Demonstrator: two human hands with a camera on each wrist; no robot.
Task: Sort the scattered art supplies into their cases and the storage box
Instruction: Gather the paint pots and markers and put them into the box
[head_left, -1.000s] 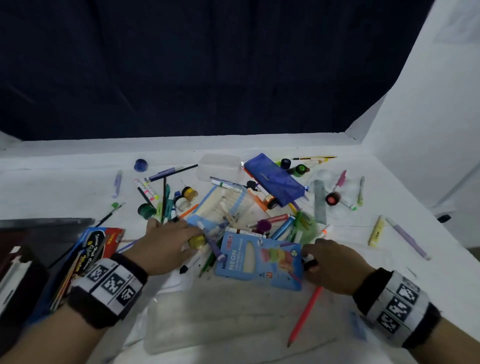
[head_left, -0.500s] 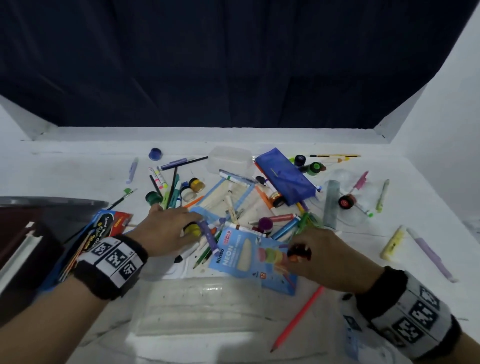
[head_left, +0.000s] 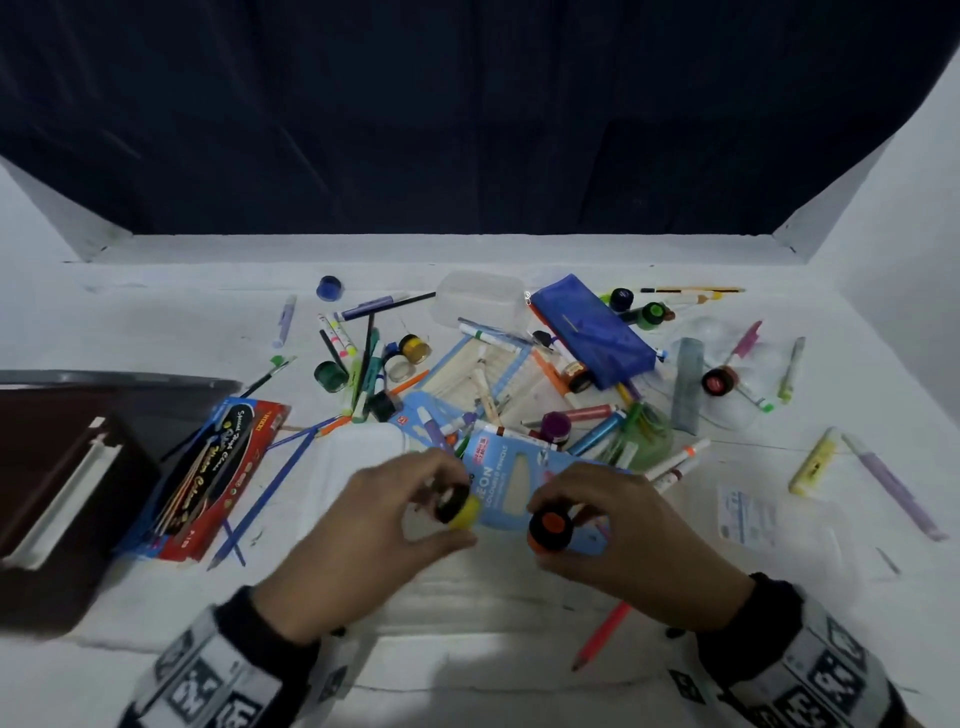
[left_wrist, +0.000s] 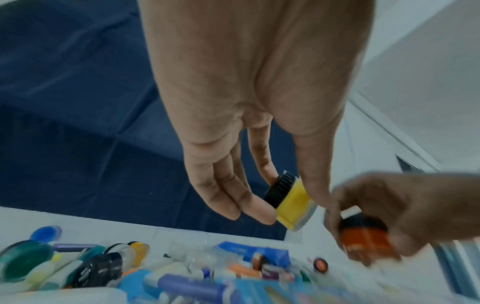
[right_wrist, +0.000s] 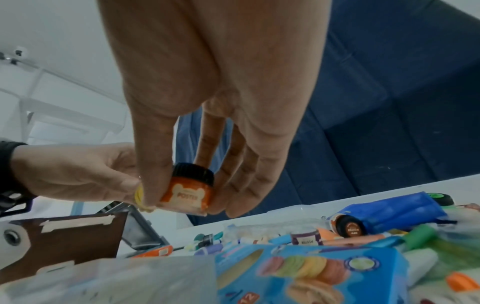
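My left hand (head_left: 415, 512) pinches a small yellow paint jar (head_left: 460, 505) with a black cap between thumb and fingers, raised above the table; the same yellow paint jar (left_wrist: 288, 202) shows in the left wrist view. My right hand (head_left: 597, 525) grips an orange paint jar (head_left: 549, 527) with a black cap, labelled poster colour, also seen as the orange paint jar (right_wrist: 191, 190) in the right wrist view. Both jars hang close together over a clear plastic storage box (head_left: 493, 608) at the table's near edge. Behind them lies a blue neon pencil case (head_left: 511, 486).
Markers, pencils and paint jars lie scattered across the white table (head_left: 156, 322). A blue zip pouch (head_left: 592, 330) and a clear tub (head_left: 480, 299) sit at the back. A red and black pencil box (head_left: 218, 473) and a dark brown box (head_left: 57, 499) are left. Highlighters (head_left: 813, 465) lie right.
Both hands have lifted off the pile and come together near the table's front, the left carrying the yellow jar, the right carrying the orange jar.
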